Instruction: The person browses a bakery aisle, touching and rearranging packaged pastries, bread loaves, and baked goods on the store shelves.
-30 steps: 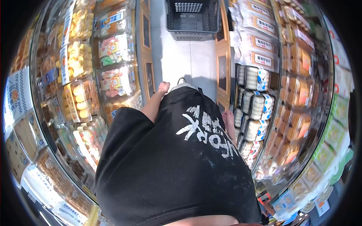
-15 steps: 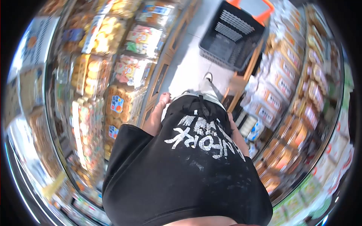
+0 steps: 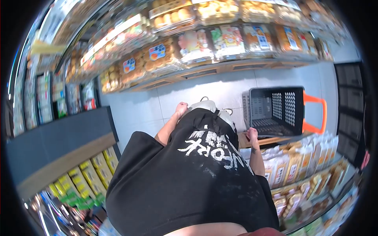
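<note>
No goods seen picked up, by the look of both hands
Left hand (image 3: 181,107) and right hand (image 3: 252,134) curl inward, no item visible in either grip; the basket (image 3: 260,105) stands on the floor (image 3: 138,112) near the right hand, packaged bread (image 3: 159,57) shelved opposite

The basket (image 3: 261,106), dark grey with perforated walls, sits right of centre in the frame, its open top visible, its orange handle (image 3: 324,115) at right.
</note>
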Tool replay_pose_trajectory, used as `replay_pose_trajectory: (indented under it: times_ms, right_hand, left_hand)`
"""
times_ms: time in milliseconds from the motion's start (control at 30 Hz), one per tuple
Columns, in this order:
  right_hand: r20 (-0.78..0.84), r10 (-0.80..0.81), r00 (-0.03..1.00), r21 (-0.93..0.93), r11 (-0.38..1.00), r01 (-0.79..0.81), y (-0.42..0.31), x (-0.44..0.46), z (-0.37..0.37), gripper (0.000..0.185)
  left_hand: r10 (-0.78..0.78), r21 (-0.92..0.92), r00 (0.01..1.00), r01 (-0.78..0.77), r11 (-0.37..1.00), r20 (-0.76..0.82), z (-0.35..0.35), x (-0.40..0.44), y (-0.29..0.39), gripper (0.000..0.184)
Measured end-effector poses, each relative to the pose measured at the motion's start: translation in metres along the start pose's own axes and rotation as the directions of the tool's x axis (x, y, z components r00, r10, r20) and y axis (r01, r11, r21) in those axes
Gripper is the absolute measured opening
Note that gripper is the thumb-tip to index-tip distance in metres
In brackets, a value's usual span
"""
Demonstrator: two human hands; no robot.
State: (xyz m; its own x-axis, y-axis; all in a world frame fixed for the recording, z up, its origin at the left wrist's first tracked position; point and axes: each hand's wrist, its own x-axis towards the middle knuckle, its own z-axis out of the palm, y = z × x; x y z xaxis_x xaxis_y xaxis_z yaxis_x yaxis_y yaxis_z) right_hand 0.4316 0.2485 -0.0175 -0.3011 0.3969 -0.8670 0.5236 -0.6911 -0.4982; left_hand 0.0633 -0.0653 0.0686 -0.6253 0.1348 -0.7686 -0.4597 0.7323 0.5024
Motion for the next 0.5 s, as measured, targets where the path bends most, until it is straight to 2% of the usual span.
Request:
replay_pose_trajectory:
  times_ms: [33, 67, 100, 133, 167, 200, 233, 267, 300, 433, 500]
  right_hand:
    - [0.015, 0.048, 0.999, -0.003, 0.999, -0.048, -0.006, 0.005, 0.0, 0.006]
    - [0.028, 0.091, 0.995, -0.004, 0.996, -0.091, -0.015, 0.014, 0.003, 0.006]
    - [-0.098, 0.09, 0.991, -0.131, 0.986, -0.102, -0.035, 0.005, 0.019, 0.011]
    - [-0.085, 0.068, 0.994, -0.172, 0.982, -0.082, -0.049, 0.008, 0.031, 0.012]
    - [-0.077, 0.048, 0.996, -0.208, 0.976, -0.063, -0.06, 0.012, 0.039, 0.012]
    - [-0.077, 0.029, 0.997, -0.246, 0.968, -0.047, -0.07, 0.016, 0.04, 0.012]
    - [0.017, -0.027, 0.999, -0.226, 0.974, 0.03, -0.079, 0.024, 0.041, 0.013]
    - [-0.001, -0.037, 0.999, -0.254, 0.967, 0.035, -0.095, 0.025, 0.051, 0.013]
    - [-0.003, -0.042, 0.999, -0.259, 0.965, 0.04, -0.111, 0.026, 0.063, 0.013]
    - [0.029, -0.008, 1.0, -0.295, 0.955, 0.016, -0.149, 0.023, 0.106, 0.014]
    - [0.056, -0.017, 0.998, -0.378, 0.925, 0.037, -0.164, 0.022, 0.126, 0.016]
  left_hand:
    - [-0.118, -0.146, 0.992, 0.111, 0.983, -0.04, -0.004, -0.009, -0.007, 0.026]
    - [-0.154, -0.201, 0.986, 0.14, 0.97, -0.057, -0.007, -0.017, -0.013, 0.027]
    - [-0.192, -0.249, 0.979, 0.169, 0.953, -0.069, -0.008, -0.022, -0.027, 0.028]
    - [-0.227, -0.294, 0.971, 0.195, 0.936, -0.076, -0.006, -0.025, -0.039, 0.028]
    - [-0.262, -0.255, 0.955, 0.222, 0.941, -0.136, 0.0, -0.029, -0.047, 0.029]
    - [-0.233, -0.135, 0.962, 0.214, 0.967, -0.142, 0.008, -0.027, -0.06, 0.029]
    - [-0.197, -0.005, 0.972, 0.198, 0.98, -0.13, 0.017, -0.019, -0.078, 0.03]
    - [-0.151, 0.126, 0.982, 0.165, 0.978, -0.118, 0.024, -0.004, -0.089, 0.03]
    - [-0.186, 0.074, 0.98, 0.191, 0.979, -0.068, 0.03, 0.016, -0.094, 0.031]
    - [-0.197, -0.054, 0.978, 0.193, 0.98, -0.066, 0.033, 0.019, -0.012, 0.029]
    - [-0.193, -0.115, 0.978, 0.184, 0.976, -0.076, 0.035, 0.035, 0.02, 0.028]
